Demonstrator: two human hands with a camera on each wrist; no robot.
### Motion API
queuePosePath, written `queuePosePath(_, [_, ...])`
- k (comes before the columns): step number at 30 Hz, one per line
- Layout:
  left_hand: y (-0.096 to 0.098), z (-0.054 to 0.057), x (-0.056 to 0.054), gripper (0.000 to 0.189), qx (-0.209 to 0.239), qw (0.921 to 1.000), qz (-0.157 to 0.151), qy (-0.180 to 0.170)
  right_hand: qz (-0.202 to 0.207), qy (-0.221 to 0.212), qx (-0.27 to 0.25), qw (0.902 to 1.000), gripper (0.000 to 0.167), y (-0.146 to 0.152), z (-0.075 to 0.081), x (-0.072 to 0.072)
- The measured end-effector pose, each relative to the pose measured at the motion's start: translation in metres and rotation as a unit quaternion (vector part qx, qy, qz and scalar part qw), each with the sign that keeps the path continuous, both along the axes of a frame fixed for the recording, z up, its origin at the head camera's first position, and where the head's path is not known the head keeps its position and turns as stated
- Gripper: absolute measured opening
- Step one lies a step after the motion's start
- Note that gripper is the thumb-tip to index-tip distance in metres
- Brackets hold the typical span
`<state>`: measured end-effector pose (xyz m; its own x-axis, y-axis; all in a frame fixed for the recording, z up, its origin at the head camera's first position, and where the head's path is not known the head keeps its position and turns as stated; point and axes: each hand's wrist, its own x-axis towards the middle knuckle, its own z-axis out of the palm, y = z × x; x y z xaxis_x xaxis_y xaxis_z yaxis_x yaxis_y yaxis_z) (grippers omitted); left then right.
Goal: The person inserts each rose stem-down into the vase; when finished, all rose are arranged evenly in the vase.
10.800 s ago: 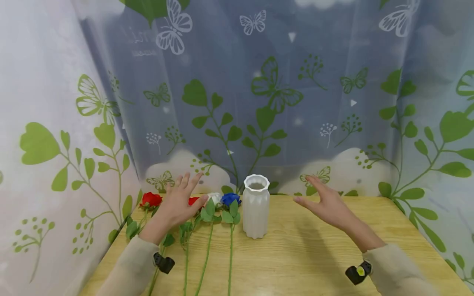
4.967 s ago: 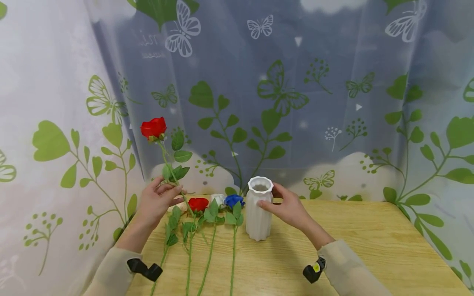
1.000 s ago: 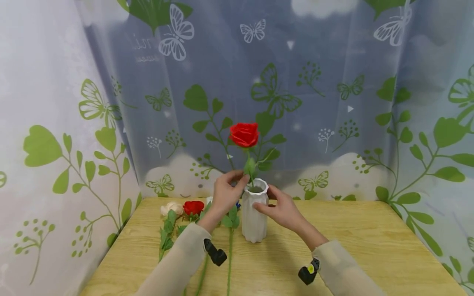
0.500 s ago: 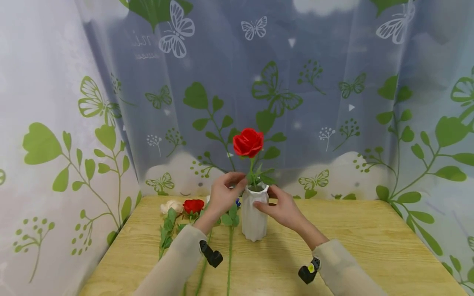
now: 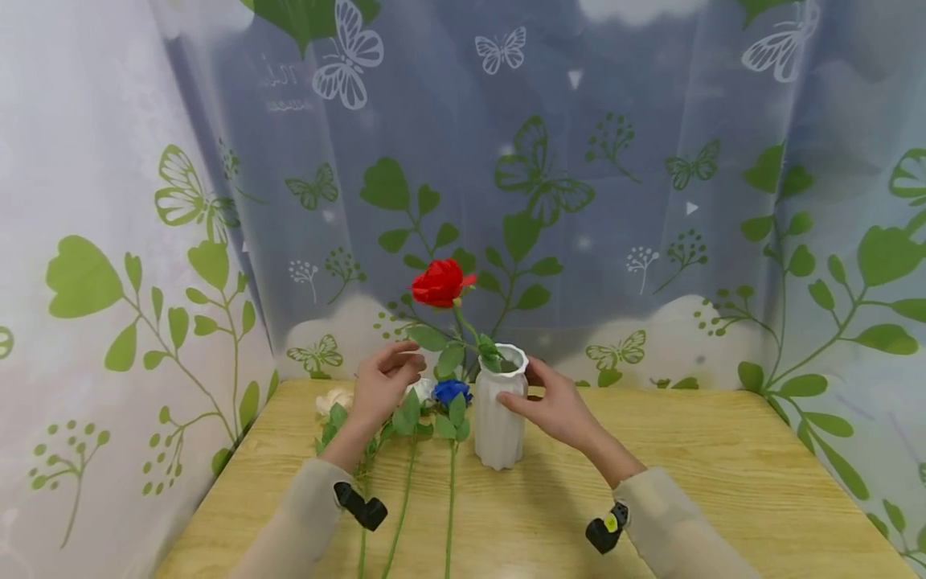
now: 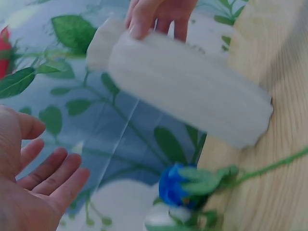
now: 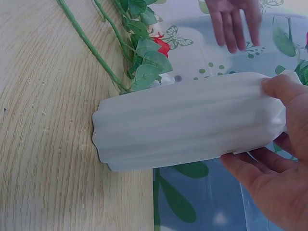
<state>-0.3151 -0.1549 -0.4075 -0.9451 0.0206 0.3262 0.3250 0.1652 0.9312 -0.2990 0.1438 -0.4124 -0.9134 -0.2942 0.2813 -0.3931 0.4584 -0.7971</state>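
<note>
A white ribbed vase point(image 5: 499, 430) stands upright on the wooden table, and my right hand point(image 5: 560, 406) grips it near the neck, thumb in front and fingers round the far side. From the vase's mouth a red rose point(image 5: 440, 283) leans left, its leaves point(image 5: 448, 358) hanging over the rim. My left hand point(image 5: 383, 386) is in the air left of the vase, fingers loosely bent and holding nothing. The left wrist view shows that left hand point(image 6: 38, 187) apart from the rose's leaves point(image 6: 19, 82). The rose's lower stem is hidden inside the vase.
Left of the vase lie a blue rose point(image 5: 452, 392), a white rose point(image 5: 419, 392) and a cream rose point(image 5: 334, 400), stems toward the front. Another red rose point(image 7: 162, 46) shows in the right wrist view. A patterned curtain point(image 5: 622, 201) hangs behind the table point(image 5: 687, 482).
The rose was lifted from the table by my left hand and lowered into the vase. The left hand has since let go and moved left; the rose has tipped left. My right hand keeps its grip.
</note>
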Motion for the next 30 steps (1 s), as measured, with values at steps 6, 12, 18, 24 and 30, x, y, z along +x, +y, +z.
queuePosePath(6, [-0.035,-0.012,0.006,0.037,0.048,0.9978,0.008,-0.045,-0.002,-0.003,0.001,1.0000,0.072,0.001,0.002,0.001])
queuePosePath(12, [-0.064,-0.027,0.013,0.038,0.088,0.9932,0.014,-0.074,-0.005,-0.009,0.002,0.9999,0.073,0.001,0.004,0.001])
queuePosePath(18, [-0.086,-0.037,0.022,0.040,0.109,0.9888,0.016,-0.100,-0.011,-0.015,0.006,0.9998,0.074,0.000,0.004,0.001])
queuePosePath(24, [-0.111,-0.048,0.031,0.044,0.081,0.9892,0.004,-0.121,-0.010,-0.014,0.004,0.9998,0.073,-0.001,0.003,0.001])
queuePosePath(30, [-0.134,-0.060,0.039,0.053,0.037,0.9887,0.010,-0.145,-0.010,-0.013,0.004,0.9999,0.073,-0.001,0.001,0.001])
